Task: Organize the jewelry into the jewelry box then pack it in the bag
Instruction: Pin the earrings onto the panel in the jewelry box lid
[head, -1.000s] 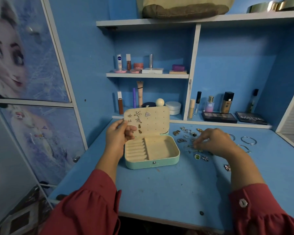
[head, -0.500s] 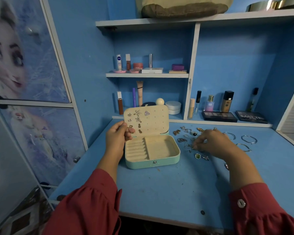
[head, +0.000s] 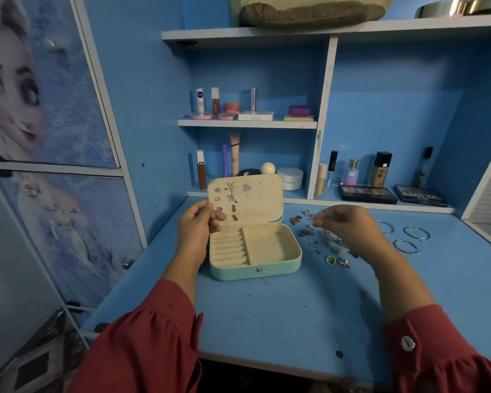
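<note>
Head view, going left to right: on the far left, a cupboard door [head: 48, 109] with a cartoon picture. Next, left hand [head: 196, 225] in a red sleeve, fingers curled round the left edge of the lid [head: 255, 199], holding it up. Small earrings [head: 231, 191] stuck in the lid's holes. Jewelry box [head: 255, 251] open on the blue desk [head: 281, 313], mint green outside, cream inside, with ring slots on the left and one wide part on the right. Just right of the box, loose jewelry [head: 321, 242] spread out. Right hand [head: 349, 225] lifted over that pile, fingertips pinching one tiny shiny piece [head: 312, 225]. Farther right, three bangles [head: 415, 232] lying flat. Behind, makeup [head: 366, 177] on the shelves. Up top, a bag [head: 309, 9]
</note>
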A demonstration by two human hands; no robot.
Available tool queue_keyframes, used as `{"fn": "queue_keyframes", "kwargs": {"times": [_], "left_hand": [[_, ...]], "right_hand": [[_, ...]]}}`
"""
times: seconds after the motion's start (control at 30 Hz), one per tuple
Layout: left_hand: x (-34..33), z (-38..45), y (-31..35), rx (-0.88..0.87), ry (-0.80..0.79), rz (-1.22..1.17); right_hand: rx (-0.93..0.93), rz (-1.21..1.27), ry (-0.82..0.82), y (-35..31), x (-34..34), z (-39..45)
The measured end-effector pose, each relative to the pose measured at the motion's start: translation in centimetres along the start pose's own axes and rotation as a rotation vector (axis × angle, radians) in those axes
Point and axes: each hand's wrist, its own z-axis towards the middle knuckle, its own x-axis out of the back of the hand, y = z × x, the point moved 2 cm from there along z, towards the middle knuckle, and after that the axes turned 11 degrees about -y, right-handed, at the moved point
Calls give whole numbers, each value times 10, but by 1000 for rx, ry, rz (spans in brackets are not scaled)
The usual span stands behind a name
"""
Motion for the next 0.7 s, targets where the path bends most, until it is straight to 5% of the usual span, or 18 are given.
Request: {"fn": "queue_keyframes", "kwargs": {"times": [0.7], "left_hand": [[1,0,3,35,-6,-93]], "right_hand": [[170,504,119,-39,-76,46]]}}
